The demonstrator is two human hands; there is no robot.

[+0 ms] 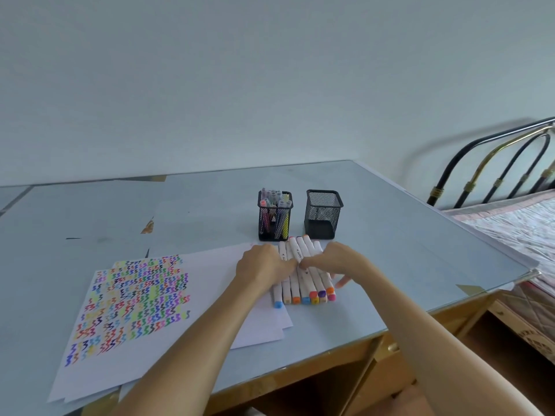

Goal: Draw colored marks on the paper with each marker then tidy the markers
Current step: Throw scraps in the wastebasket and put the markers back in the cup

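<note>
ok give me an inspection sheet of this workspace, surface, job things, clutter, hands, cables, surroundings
surface: pale blue tabletop, worn patches toward its left side.
job's things: paper sheets overlapping, the top one filled with coloured squiggles; a row of white markers lying side by side, coloured caps toward the person; left mesh cup holds markers, right mesh cup looks empty.
clutter: nothing seen.
hands: left hand and right hand both rest on the marker row, fingers meeting in the middle; whether they grip is unclear.
cables: nothing seen.
surroundings: plain wall; metal bed frame and quilted bedding at right.
</note>
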